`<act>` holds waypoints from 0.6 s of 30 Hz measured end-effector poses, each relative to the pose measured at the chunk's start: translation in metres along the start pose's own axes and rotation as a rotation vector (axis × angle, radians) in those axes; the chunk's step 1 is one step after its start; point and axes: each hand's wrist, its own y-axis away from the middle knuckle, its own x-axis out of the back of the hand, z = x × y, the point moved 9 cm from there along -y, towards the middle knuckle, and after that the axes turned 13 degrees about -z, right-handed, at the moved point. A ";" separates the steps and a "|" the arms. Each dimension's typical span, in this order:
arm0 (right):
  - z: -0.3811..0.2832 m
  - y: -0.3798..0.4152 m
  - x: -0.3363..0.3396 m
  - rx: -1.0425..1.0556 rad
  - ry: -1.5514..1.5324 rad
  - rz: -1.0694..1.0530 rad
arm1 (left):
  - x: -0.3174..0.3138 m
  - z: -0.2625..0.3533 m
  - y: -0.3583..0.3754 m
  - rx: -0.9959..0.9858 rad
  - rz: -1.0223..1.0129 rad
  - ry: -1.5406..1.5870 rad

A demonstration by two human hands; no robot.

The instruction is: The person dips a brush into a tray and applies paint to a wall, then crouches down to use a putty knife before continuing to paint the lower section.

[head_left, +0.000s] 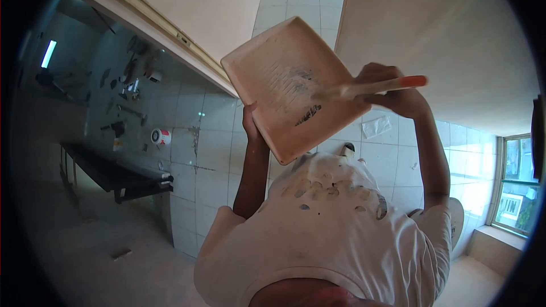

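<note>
A shallow square tan tray [261, 68] is held tilted in front of my chest, with scratches and dark smears across its inner face. My left hand [250, 124] grips its lower left edge, thumb over the rim and the other fingers hidden behind. On the opposite side, my right hand [392, 92] is closed round a paintbrush [384, 86] with a pale handle and red-orange end. The brush's working end is blurred and overlaps the middle of the tray, close to the dark marks.
White tiles [216, 148] cover the floor. Left of a door frame [182, 38] lie scattered tools, a white tub [161, 136] and a long black bench-like object [108, 170]. A clear plastic piece [376, 127] lies on the tiles. At right is a window [515, 187].
</note>
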 end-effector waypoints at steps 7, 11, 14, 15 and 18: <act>0.016 -0.067 -0.117 0.034 0.583 -0.298 | 0.021 0.002 0.013 0.055 0.078 0.045; 0.048 -0.057 -0.069 -0.216 -0.046 -0.193 | 0.030 -0.002 0.014 0.059 0.082 0.035; 0.034 -0.032 -0.024 -0.040 -0.352 0.055 | 0.033 -0.005 0.017 0.076 0.039 0.041; 0.034 -0.020 -0.007 0.044 -0.480 0.218 | 0.034 -0.006 0.017 0.071 0.009 0.047; 0.054 -0.007 -0.004 0.314 -0.988 0.368 | 0.039 -0.015 0.010 0.061 -0.012 0.070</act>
